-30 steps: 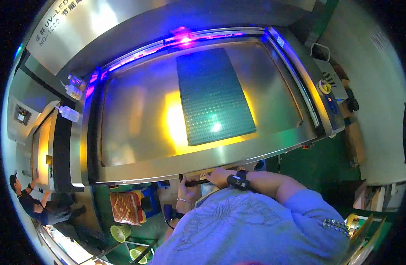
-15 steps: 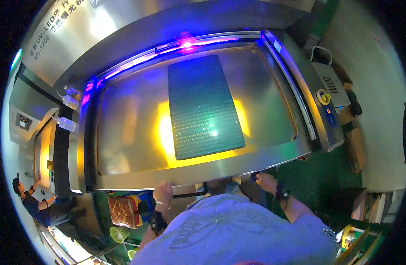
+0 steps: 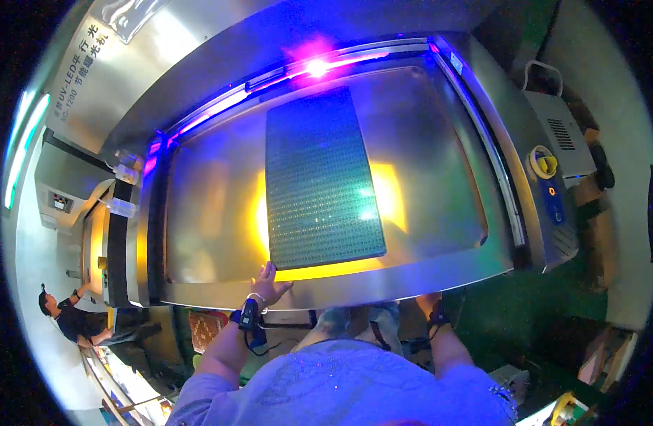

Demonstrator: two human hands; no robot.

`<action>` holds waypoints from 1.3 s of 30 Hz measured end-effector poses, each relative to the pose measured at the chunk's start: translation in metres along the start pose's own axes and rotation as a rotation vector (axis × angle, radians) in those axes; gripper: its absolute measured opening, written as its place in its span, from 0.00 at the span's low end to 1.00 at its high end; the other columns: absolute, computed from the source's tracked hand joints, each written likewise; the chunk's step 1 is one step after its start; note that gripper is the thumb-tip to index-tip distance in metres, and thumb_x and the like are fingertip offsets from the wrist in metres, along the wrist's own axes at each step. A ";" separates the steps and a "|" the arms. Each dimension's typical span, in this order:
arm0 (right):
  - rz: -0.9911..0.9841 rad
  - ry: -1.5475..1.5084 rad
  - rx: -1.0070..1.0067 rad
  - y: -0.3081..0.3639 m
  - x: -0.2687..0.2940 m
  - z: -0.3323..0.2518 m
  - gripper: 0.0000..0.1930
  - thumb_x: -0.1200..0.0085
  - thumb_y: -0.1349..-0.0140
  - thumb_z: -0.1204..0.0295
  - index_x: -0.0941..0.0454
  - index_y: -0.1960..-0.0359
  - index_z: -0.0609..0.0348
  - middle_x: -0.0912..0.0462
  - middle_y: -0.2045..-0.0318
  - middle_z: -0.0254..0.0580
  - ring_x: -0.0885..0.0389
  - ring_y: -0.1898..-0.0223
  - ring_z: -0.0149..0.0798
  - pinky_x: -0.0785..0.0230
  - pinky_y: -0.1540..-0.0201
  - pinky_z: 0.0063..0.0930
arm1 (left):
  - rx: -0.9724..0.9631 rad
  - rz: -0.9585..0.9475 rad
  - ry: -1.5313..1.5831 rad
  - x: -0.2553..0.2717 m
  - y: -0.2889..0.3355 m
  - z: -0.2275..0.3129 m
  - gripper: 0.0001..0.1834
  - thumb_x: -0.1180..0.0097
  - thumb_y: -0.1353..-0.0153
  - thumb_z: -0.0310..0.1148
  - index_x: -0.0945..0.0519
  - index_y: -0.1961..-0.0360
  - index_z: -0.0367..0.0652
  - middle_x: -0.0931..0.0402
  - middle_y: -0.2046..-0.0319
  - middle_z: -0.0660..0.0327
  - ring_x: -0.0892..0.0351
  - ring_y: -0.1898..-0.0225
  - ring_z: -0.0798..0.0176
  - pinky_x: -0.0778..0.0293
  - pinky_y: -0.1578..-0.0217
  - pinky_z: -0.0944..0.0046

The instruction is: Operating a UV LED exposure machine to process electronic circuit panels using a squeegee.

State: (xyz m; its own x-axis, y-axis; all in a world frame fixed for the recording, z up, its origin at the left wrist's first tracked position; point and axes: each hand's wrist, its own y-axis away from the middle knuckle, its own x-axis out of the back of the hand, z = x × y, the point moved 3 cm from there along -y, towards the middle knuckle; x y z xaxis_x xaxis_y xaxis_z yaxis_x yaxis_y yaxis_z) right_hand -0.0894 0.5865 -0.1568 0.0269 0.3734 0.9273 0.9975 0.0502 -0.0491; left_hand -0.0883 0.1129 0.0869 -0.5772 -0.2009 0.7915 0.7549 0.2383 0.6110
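Green perforated panel (image 3: 319,177): we see it flat on the glass bed (image 3: 206,213) of the exposure machine, long side running away from us, its near left corner just beyond our left hand (image 3: 267,282).

Left hand: fingers spread and flat, palm down on the steel front rim (image 3: 383,284) of the bed, fingertips (image 3: 272,268) touching or all but touching the panel's near edge; we cannot tell which. It holds nothing. A dark wrist device (image 3: 248,314) sits on the forearm, which rises from the lower left, elbow bent.

Right hand (image 3: 429,304): low, under the machine's front edge, largely hidden; whether open or closed, we cannot tell. Its forearm reaches forward and down.

Control box (image 3: 553,192): well to the right of both hands, with a yellow knob.
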 end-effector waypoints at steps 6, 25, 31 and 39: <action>0.015 0.022 -0.104 -0.001 0.009 -0.003 0.35 0.39 0.55 0.56 0.35 0.46 0.58 0.33 0.46 0.56 0.37 0.43 0.56 0.44 0.41 0.48 | -0.012 -0.040 -0.014 -0.001 -0.003 -0.006 0.55 0.59 0.49 0.71 0.58 0.33 0.41 0.64 0.31 0.55 0.62 0.31 0.49 0.54 0.38 0.40; 0.058 0.532 -0.352 0.028 0.039 -0.142 0.32 0.43 0.52 0.60 0.35 0.45 0.60 0.30 0.49 0.61 0.33 0.45 0.57 0.43 0.42 0.46 | -0.230 0.058 -0.189 -0.010 -0.005 -0.018 0.51 0.60 0.47 0.68 0.56 0.33 0.43 0.64 0.31 0.54 0.56 0.33 0.45 0.50 0.40 0.37; -0.164 0.112 -0.522 0.024 0.019 -0.091 0.31 0.47 0.50 0.64 0.38 0.44 0.63 0.28 0.51 0.60 0.29 0.49 0.56 0.37 0.47 0.41 | -0.275 0.028 -0.208 0.001 0.002 -0.018 0.47 0.58 0.45 0.62 0.54 0.33 0.43 0.62 0.31 0.57 0.55 0.32 0.49 0.50 0.39 0.41; -0.268 -1.266 -0.791 0.105 0.133 -0.139 0.15 0.44 0.52 0.74 0.23 0.60 0.63 0.18 0.68 0.41 0.20 0.70 0.36 0.29 0.67 0.30 | -0.275 0.070 -0.120 0.002 0.011 -0.031 0.48 0.65 0.44 0.67 0.55 0.33 0.42 0.64 0.31 0.60 0.61 0.31 0.51 0.52 0.38 0.41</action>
State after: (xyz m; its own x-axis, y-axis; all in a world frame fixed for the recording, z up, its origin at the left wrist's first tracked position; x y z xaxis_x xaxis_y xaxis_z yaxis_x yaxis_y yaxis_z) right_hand 0.0277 0.5128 0.0130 0.1833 0.9810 -0.0641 0.7516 -0.0979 0.6523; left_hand -0.0717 0.0860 0.0944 -0.5409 -0.0756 0.8377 0.8408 -0.0214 0.5410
